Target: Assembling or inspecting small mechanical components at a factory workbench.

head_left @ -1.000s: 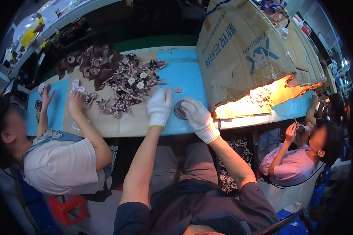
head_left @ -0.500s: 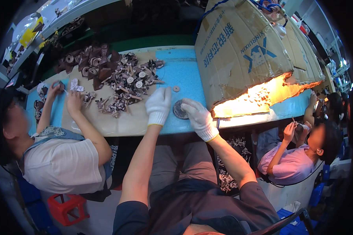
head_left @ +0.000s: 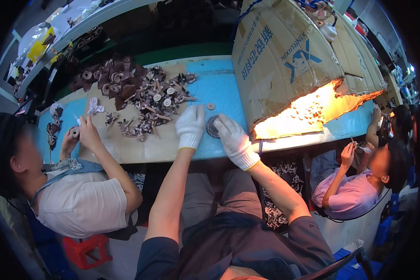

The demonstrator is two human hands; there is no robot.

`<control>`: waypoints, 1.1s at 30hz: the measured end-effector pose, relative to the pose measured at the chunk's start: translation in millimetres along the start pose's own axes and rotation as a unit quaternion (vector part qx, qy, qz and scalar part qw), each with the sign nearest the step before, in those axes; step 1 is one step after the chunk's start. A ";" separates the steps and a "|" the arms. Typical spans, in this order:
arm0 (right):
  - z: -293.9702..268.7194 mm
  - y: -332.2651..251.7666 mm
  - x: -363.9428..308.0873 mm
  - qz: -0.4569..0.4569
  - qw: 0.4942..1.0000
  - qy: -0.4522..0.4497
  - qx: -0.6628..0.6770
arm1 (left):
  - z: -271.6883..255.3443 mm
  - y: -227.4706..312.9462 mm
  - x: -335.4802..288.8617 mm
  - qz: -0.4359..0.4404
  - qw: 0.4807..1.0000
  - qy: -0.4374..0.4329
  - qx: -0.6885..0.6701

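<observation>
Currently, the white-gloved left hand (head_left: 190, 126) is curling its fingers in toward the thumb above the blue mat (head_left: 217, 84), with little gap showing. The right hand (head_left: 234, 141), gloved likewise, is bending its fingers over the right side of a dark round disc (head_left: 211, 127). That disc is lying on the mat between the two hands. Since the gloves are covering the fingertips and palms, I cannot tell whether the left hand is holding anything, or whether the right is gripping the disc or only touching it. Just beyond the disc, a small pinkish ring (head_left: 211, 106) is lying by itself. Farther left, a pile of small parts (head_left: 147, 112) is spreading over the tan surface (head_left: 112, 150), and larger dark-brown pieces (head_left: 111, 77) are lying behind it. To the right, a cardboard box (head_left: 266, 79) is glowing orange inside its torn opening. On the left, a co-worker (head_left: 81, 203) is holding a brown part (head_left: 74, 131).
</observation>
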State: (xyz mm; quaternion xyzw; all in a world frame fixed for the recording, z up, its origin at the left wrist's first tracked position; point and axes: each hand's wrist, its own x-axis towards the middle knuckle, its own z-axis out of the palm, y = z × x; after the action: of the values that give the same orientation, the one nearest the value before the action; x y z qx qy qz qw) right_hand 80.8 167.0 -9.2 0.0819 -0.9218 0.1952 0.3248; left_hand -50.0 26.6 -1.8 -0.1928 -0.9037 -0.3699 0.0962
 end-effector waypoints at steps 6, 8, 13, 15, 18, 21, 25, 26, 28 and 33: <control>-18.1 -16.7 11.9 0.036 0.999 -0.016 0.018 | -6.0 -4.1 1.1 -0.005 1.000 -0.002 -0.003; -42.8 -28.1 15.5 0.063 0.997 0.001 0.043 | -4.4 -1.7 2.0 -0.016 1.000 -0.020 -0.009; -109.2 -37.6 -59.5 0.096 0.984 0.105 0.111 | 15.9 -34.7 5.2 0.233 0.949 0.044 0.210; -122.9 -24.5 -131.2 0.152 0.985 0.051 0.062 | 20.8 -53.2 4.4 0.296 0.924 0.096 0.221; -140.2 15.3 -270.0 0.384 0.899 -0.150 -0.146 | 23.2 -60.6 4.9 0.212 0.968 0.022 0.136; -160.7 22.1 -381.3 0.532 0.774 -0.245 -0.243 | 16.2 -25.9 1.6 0.018 0.999 -0.033 -0.015; -159.5 -9.6 -419.6 0.451 0.793 -0.288 -0.292 | 12.9 -17.2 3.2 0.013 0.999 -0.037 -0.005; -157.6 -8.1 -419.6 0.475 0.777 -0.306 -0.279 | 11.2 -17.8 4.1 0.009 0.999 -0.042 0.000; -152.0 5.5 -414.8 0.519 0.742 -0.343 -0.249 | 9.1 -18.5 6.6 0.005 0.999 -0.050 0.012; -154.5 31.1 -388.4 0.475 0.775 -0.366 -0.199 | 13.0 -22.3 8.0 0.010 0.998 -0.050 0.027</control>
State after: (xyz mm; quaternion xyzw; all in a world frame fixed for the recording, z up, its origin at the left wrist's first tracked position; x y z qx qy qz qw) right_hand 461.0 268.6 -153.6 -0.3680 -0.9109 0.0921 -0.1623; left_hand -67.0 23.5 -22.5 -0.2179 -0.9151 -0.3341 0.0597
